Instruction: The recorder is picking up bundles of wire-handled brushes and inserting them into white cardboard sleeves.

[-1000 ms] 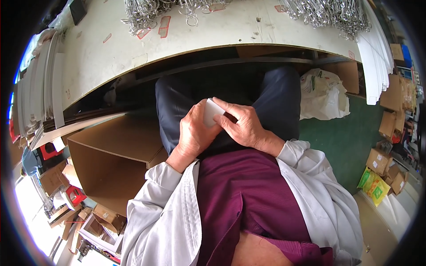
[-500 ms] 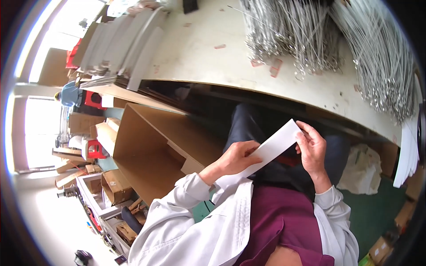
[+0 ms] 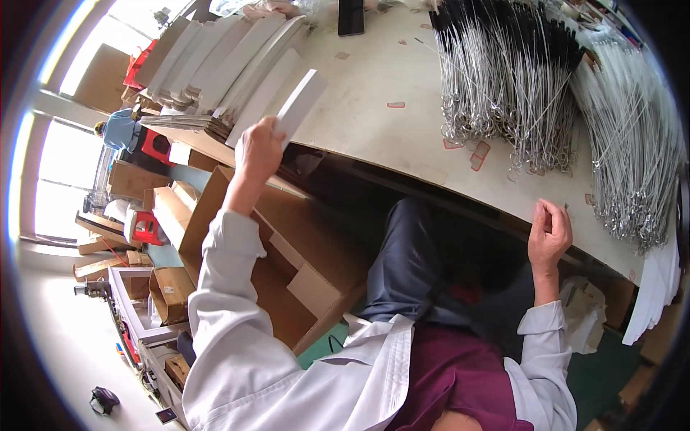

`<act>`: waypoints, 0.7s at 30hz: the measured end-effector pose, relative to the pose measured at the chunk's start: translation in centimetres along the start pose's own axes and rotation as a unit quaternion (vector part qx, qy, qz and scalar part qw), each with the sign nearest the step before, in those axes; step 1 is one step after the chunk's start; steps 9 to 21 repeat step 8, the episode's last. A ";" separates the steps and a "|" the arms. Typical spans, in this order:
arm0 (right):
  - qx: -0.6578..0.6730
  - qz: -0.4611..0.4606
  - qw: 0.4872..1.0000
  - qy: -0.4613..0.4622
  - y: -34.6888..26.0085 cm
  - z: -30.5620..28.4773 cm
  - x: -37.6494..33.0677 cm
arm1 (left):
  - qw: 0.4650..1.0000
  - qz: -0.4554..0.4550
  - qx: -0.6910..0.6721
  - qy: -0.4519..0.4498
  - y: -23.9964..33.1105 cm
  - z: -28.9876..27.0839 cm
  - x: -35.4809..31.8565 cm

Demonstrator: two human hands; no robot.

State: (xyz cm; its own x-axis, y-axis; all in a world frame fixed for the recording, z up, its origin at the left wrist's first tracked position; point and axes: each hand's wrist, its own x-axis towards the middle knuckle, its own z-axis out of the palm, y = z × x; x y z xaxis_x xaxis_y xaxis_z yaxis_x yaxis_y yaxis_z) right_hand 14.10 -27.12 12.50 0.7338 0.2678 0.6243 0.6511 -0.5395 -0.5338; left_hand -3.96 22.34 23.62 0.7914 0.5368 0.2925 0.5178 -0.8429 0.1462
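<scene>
My left hand point(image 3: 260, 149) is closed round the near end of a long, flat white box point(image 3: 302, 100). The box slants up over the left front edge of the table, beside a row of stacked white boxes point(image 3: 248, 72). Off to the right, my right hand point(image 3: 550, 233) is at the table's front edge, its fingers loosely curled and nothing visible in them. Beyond that hand lies a bundle of thin metal wires with looped ends and black tips point(image 3: 503, 93). A second bundle of pale, silvery wires point(image 3: 629, 151) is farther right.
A large open cardboard carton point(image 3: 316, 291) stands below my left arm. The pale table point(image 3: 374, 108) bears small red-edged labels point(image 3: 480, 154) and a dark flat object point(image 3: 351, 17). White strips point(image 3: 652, 294) hang at its right end. A person in blue point(image 3: 121, 131) is far left.
My left hand has carried the white box up and left, from my lap to the stacked boxes. My right hand has let go of it and moved right, up to the table edge.
</scene>
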 end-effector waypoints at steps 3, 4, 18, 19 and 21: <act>-0.037 -0.016 0.999 0.017 0.2 0.7 0.0 | 0.998 -0.036 0.049 -0.022 -2.8 2.8 4.8; -0.053 -0.025 0.998 0.019 0.1 0.8 0.0 | 0.996 -0.049 0.072 -0.023 -3.8 3.5 6.2; -0.075 -0.037 0.996 0.020 0.7 1.0 -0.4 | 0.989 -0.055 0.139 -0.002 -7.2 5.8 11.5; -0.075 -0.037 0.996 0.020 0.7 1.0 -0.4 | 0.989 -0.055 0.139 -0.002 -7.2 5.8 11.5; -0.075 -0.037 0.996 0.020 0.7 1.0 -0.4 | 0.989 -0.055 0.139 -0.002 -7.2 5.8 11.5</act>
